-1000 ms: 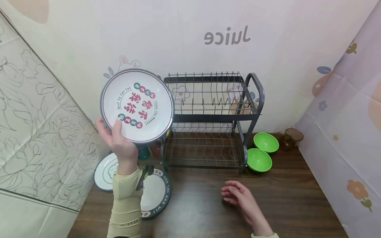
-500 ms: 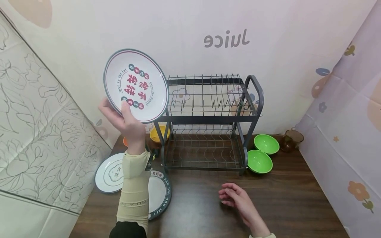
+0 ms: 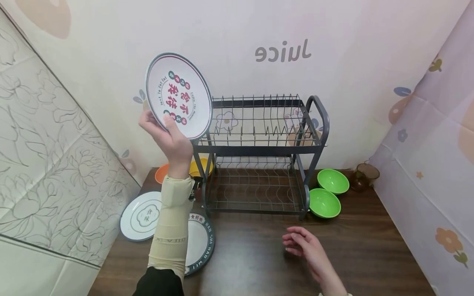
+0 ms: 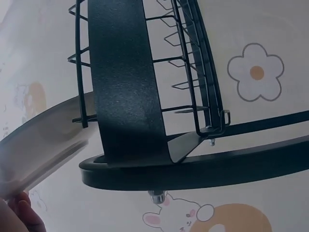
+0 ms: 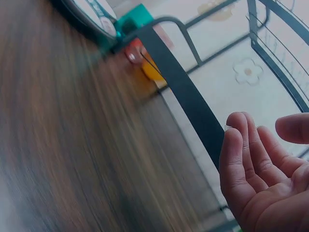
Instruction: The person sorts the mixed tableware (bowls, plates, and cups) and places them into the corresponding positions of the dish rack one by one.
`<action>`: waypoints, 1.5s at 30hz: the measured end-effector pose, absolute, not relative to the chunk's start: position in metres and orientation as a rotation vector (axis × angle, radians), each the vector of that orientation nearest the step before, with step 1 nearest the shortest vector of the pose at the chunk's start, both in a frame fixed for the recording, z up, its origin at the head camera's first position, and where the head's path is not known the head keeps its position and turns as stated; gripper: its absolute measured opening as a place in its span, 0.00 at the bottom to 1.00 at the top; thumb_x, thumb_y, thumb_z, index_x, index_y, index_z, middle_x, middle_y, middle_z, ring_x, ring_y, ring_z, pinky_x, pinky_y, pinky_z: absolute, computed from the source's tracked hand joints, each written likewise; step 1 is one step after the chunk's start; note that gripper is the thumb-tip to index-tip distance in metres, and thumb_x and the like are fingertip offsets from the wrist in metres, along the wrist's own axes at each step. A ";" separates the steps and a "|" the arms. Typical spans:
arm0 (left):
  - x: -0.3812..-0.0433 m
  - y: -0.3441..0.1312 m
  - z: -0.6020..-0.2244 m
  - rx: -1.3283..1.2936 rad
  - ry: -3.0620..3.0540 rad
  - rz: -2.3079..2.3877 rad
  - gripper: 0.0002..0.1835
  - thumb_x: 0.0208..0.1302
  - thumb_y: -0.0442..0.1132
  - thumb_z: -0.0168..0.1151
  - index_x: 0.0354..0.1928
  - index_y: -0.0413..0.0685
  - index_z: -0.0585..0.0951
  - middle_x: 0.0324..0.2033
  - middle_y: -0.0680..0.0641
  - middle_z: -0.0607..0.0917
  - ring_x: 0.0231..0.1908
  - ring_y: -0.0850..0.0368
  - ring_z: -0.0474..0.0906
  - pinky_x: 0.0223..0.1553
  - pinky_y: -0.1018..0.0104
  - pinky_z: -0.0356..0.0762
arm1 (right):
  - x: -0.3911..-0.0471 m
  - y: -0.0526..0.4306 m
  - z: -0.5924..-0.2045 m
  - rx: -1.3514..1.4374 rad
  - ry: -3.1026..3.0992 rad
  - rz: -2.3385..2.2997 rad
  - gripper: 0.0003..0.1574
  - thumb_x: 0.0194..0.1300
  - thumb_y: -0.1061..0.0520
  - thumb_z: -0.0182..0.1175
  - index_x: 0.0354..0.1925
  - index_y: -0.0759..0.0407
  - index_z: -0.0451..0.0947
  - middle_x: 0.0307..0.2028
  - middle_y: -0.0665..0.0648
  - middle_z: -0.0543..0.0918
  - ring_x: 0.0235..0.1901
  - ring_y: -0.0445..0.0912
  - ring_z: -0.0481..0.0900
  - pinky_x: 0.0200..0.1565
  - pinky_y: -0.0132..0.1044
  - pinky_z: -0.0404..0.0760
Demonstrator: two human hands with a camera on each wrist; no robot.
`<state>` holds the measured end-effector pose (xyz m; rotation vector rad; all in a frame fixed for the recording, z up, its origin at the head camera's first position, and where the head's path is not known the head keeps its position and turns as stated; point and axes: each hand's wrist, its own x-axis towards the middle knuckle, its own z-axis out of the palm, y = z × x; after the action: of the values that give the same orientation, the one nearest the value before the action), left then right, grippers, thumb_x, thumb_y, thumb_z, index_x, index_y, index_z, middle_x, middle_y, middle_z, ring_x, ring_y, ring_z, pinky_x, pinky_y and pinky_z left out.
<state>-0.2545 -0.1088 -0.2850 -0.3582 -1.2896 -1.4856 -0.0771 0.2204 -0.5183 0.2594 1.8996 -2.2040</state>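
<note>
My left hand [image 3: 170, 137] grips a white plate [image 3: 196, 98] with a green rim and red lettering, thumb on its face and fingers behind. The plate is raised and tilted, its right edge overlapping the upper left corner of the black two-tier dish rack [image 3: 259, 150] in the head view. From the left wrist view, the plate's underside [image 4: 43, 140] shows beside the rack's end [image 4: 125, 87]. Low over the table in front of the rack, my right hand [image 3: 305, 248] is relaxed with fingers lightly bent and nothing in it.
Two green bowls [image 3: 324, 203] and a brown glass cup [image 3: 364, 176] stand right of the rack. On the left are an orange bowl [image 3: 161, 173], a yellow bowl [image 3: 205, 165], a white plate [image 3: 135, 213] and a dark-rimmed plate [image 3: 209, 242], partly behind the left arm.
My left hand has lifted the plate upward and then carried it right toward the rack, tilting it more edge-on. The right hand has hardly moved.
</note>
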 end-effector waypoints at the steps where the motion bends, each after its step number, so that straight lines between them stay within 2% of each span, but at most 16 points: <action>1: -0.256 -0.107 -0.285 -0.344 -1.320 -1.478 0.13 0.74 0.32 0.44 0.56 0.40 0.59 0.53 0.43 0.75 0.47 0.46 0.78 0.46 0.53 0.81 | -0.077 0.225 -0.519 0.291 1.915 -2.215 0.14 0.76 0.59 0.50 0.54 0.66 0.73 0.44 0.65 0.83 0.43 0.53 0.84 0.44 0.44 0.83; 7: -0.268 -0.098 -0.283 -0.276 -1.473 -1.411 0.14 0.74 0.28 0.41 0.58 0.38 0.57 0.54 0.37 0.73 0.48 0.45 0.76 0.46 0.53 0.80 | -0.074 0.262 -0.519 0.324 1.977 -2.313 0.13 0.78 0.58 0.49 0.53 0.64 0.74 0.41 0.58 0.86 0.42 0.50 0.85 0.43 0.41 0.84; 11: -0.272 -0.096 -0.284 -0.245 -1.549 -1.388 0.14 0.76 0.32 0.42 0.59 0.41 0.58 0.53 0.41 0.73 0.47 0.49 0.76 0.45 0.57 0.80 | -0.069 0.290 -0.517 0.245 1.928 -2.406 0.11 0.79 0.57 0.49 0.50 0.55 0.77 0.40 0.52 0.87 0.42 0.46 0.85 0.43 0.40 0.84; 14: -0.273 -0.095 -0.284 -0.232 -1.607 -1.376 0.14 0.77 0.35 0.42 0.60 0.44 0.58 0.52 0.45 0.72 0.46 0.54 0.76 0.44 0.61 0.80 | -0.065 0.307 -0.516 0.235 1.886 -2.458 0.12 0.79 0.57 0.48 0.49 0.50 0.79 0.41 0.52 0.87 0.42 0.45 0.86 0.43 0.39 0.84; 17: -0.278 -0.095 -0.282 -0.232 -1.662 -1.330 0.15 0.77 0.36 0.42 0.61 0.44 0.59 0.50 0.44 0.71 0.46 0.55 0.74 0.44 0.64 0.79 | -0.062 0.322 -0.514 0.286 1.857 -2.485 0.11 0.79 0.56 0.49 0.48 0.47 0.79 0.41 0.51 0.87 0.42 0.44 0.86 0.44 0.39 0.84; 23: -0.289 -0.090 -0.282 -0.205 -1.783 -1.288 0.15 0.77 0.36 0.42 0.61 0.44 0.59 0.51 0.43 0.71 0.46 0.56 0.73 0.44 0.68 0.76 | -0.053 0.352 -0.510 0.390 1.802 -2.586 0.10 0.77 0.55 0.52 0.49 0.48 0.80 0.40 0.51 0.88 0.41 0.43 0.86 0.42 0.37 0.84; 30: -0.295 -0.084 -0.288 -0.181 -1.925 -1.135 0.16 0.76 0.36 0.43 0.61 0.44 0.60 0.48 0.42 0.73 0.44 0.52 0.76 0.42 0.66 0.76 | -0.045 0.375 -0.505 0.506 1.777 -2.656 0.09 0.75 0.54 0.54 0.50 0.49 0.79 0.39 0.50 0.88 0.39 0.43 0.86 0.40 0.36 0.84; 41: -0.299 -0.083 -0.294 -0.153 -1.990 -0.891 0.17 0.76 0.39 0.46 0.62 0.46 0.61 0.49 0.43 0.73 0.48 0.50 0.72 0.57 0.59 0.59 | -0.052 0.368 -0.506 0.364 1.750 -2.717 0.10 0.76 0.58 0.54 0.49 0.53 0.81 0.39 0.53 0.88 0.39 0.44 0.87 0.39 0.37 0.84; 45: -0.300 -0.084 -0.296 -0.153 -1.999 -0.876 0.18 0.76 0.40 0.45 0.63 0.46 0.61 0.49 0.43 0.73 0.48 0.50 0.73 0.58 0.58 0.59 | -0.055 0.364 -0.508 0.306 1.735 -2.736 0.12 0.76 0.60 0.52 0.49 0.54 0.81 0.39 0.54 0.88 0.39 0.45 0.87 0.40 0.37 0.84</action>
<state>-0.3001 -0.0843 -0.2962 -0.1532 -1.9988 -0.8760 -0.0554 0.3640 -0.5076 0.3064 1.7353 -2.7356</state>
